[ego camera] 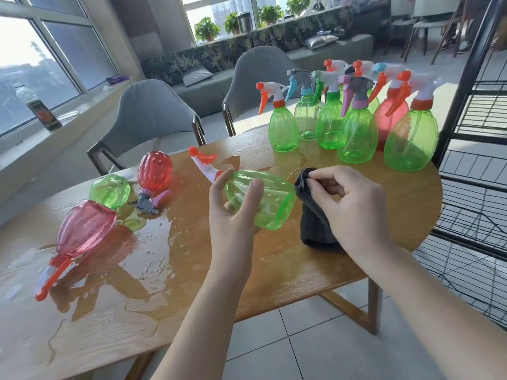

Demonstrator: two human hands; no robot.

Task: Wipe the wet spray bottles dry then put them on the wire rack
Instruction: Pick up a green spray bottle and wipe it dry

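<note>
My left hand [233, 212] grips a green spray bottle [271, 198] held on its side above the table, its orange-and-white nozzle pointing up and left. My right hand [348, 204] pinches a dark grey cloth [312, 220] against the bottle's base. Three more bottles lie on the wet left part of the table: a pink one [82, 229], a green one [109, 191] and a red one [154, 171]. Several bottles stand upright at the far right of the table [354, 127]. The black wire rack [477, 127] stands to the right of the table.
Water is pooled across the wooden table [192, 270], mostly left and centre. Two grey chairs [153, 116] stand behind the table. A dark bottle [41, 111] sits on the window ledge at left. Tiled floor lies below me.
</note>
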